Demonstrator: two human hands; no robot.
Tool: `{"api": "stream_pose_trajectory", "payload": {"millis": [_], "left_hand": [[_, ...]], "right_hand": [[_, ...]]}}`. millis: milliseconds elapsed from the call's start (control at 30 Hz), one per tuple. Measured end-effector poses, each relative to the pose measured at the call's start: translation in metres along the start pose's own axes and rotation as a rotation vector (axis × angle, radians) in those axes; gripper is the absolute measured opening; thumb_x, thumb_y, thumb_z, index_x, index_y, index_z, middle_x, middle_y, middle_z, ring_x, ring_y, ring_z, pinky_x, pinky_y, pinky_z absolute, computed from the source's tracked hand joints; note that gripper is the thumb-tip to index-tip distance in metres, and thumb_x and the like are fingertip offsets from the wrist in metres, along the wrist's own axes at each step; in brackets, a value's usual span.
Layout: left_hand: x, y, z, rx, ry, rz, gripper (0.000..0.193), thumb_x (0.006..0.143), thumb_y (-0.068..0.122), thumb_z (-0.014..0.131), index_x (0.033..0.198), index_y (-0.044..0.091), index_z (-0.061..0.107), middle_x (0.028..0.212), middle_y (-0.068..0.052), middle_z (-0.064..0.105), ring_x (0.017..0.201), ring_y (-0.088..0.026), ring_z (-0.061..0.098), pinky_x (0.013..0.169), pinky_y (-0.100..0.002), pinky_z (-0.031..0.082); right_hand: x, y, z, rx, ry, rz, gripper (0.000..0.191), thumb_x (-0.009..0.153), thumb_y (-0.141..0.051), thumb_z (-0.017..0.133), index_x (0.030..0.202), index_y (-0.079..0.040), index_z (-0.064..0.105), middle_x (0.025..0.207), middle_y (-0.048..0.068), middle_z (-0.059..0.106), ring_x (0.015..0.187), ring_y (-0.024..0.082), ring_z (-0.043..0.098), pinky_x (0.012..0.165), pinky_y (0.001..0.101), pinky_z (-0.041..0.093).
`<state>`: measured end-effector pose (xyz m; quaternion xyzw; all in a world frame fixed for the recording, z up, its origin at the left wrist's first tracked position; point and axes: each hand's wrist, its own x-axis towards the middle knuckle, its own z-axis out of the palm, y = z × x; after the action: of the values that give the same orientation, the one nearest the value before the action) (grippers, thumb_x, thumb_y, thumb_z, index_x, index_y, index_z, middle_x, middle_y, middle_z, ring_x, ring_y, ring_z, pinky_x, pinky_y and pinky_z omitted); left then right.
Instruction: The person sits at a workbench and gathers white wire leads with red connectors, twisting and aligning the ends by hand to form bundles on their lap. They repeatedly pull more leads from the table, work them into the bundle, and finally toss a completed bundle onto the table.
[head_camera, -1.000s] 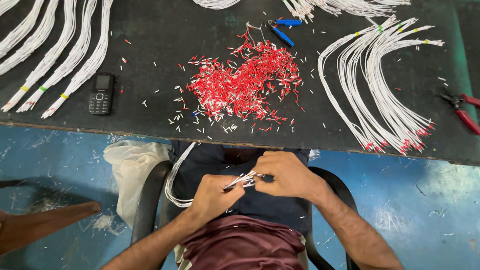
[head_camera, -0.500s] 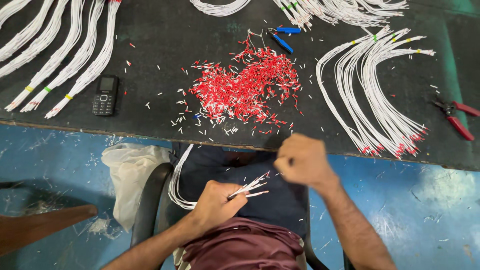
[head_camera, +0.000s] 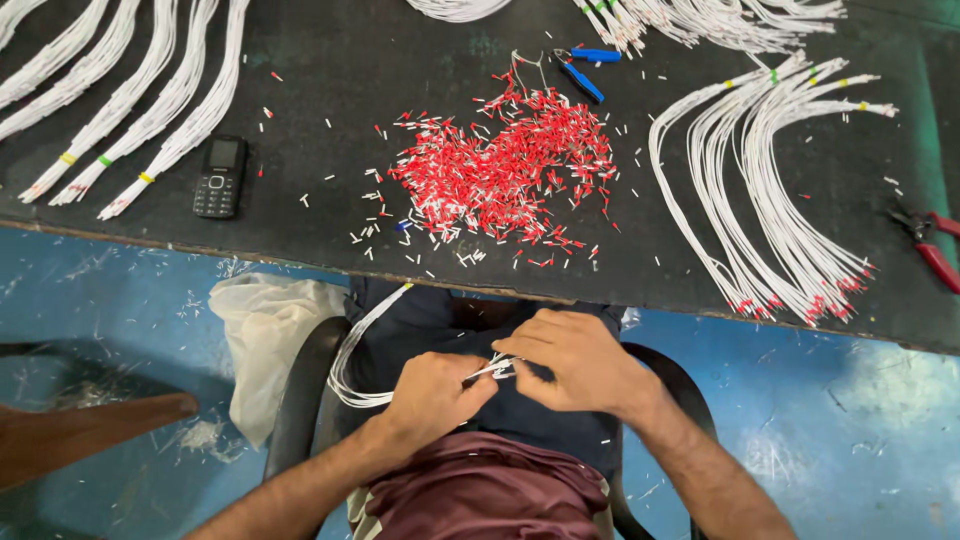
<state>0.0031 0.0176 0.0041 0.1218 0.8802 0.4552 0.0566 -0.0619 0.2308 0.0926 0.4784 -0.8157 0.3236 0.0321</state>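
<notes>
Head view, looking down over lap and table (head_camera: 300, 60) edge.

Left hand (head_camera: 432, 395): grip clenched on a bundle of white wires (head_camera: 350, 345), ends fanned out toward the right hand. Bundle loops off to the left of that grip, then up toward the table edge, over dark cloth on the lap.

Right hand (head_camera: 578, 360): fingertips pinched at the wire ends (head_camera: 497, 368), touching the left hand; whether anything small sits between the fingers, cannot tell.

Beyond both grips, on the table: heap of red ferrules (head_camera: 500, 175), loose ones scattered round it. Past the heap: blue-handled pliers (head_camera: 585, 72).

Far right of the right grip: fan of white wires with red-tipped ends (head_camera: 770, 200), bound with coloured bands; red-handled cutters (head_camera: 930, 245) at the table's right edge.

Far left of the left grip: black keypad phone (head_camera: 220, 177); beside it, banded white wire bundles (head_camera: 150, 110) lying diagonally.

Below the table, left of the left grip: pale bag (head_camera: 265, 335) against the black chair (head_camera: 300, 400); blue floor (head_camera: 120, 310) strewn with white offcuts.
</notes>
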Motion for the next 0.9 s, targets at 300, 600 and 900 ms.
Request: {"api": "stream_pose_trajectory", "payload": {"millis": [300, 600, 900], "left_hand": [[0.001, 0.015, -0.005, -0.062, 0.005, 0.115, 0.021, 0.093, 0.026, 0.064, 0.081, 0.008, 0.069, 0.068, -0.012, 0.067, 0.061, -0.035, 0.065, 0.052, -0.044, 0.049], [-0.009, 0.018, -0.004, -0.106, -0.075, 0.285, 0.029, 0.102, 0.019, 0.058, 0.077, 0.005, 0.062, 0.061, -0.013, 0.059, 0.053, -0.035, 0.059, 0.048, -0.046, 0.043], [-0.011, 0.02, -0.008, -0.228, -0.084, 0.193, 0.035, 0.104, 0.023, 0.05, 0.079, 0.01, 0.071, 0.06, -0.013, 0.061, 0.054, -0.034, 0.063, 0.053, -0.044, 0.048]], "right_hand": [[-0.009, 0.009, 0.01, -0.075, -0.036, -0.036, 0.011, 0.077, -0.013, 0.074, 0.087, -0.01, 0.069, 0.073, 0.004, 0.057, 0.069, 0.024, 0.059, 0.061, 0.0384, 0.047], [-0.012, 0.016, 0.008, -0.216, -0.062, -0.147, 0.02, 0.065, -0.018, 0.075, 0.063, -0.01, 0.056, 0.064, 0.005, 0.051, 0.06, 0.024, 0.057, 0.055, 0.0399, 0.043], [-0.033, 0.033, -0.06, -0.118, 0.314, 0.037, 0.006, 0.071, -0.013, 0.066, 0.075, -0.013, 0.07, 0.07, 0.003, 0.067, 0.064, 0.023, 0.066, 0.062, 0.0368, 0.053]]}}
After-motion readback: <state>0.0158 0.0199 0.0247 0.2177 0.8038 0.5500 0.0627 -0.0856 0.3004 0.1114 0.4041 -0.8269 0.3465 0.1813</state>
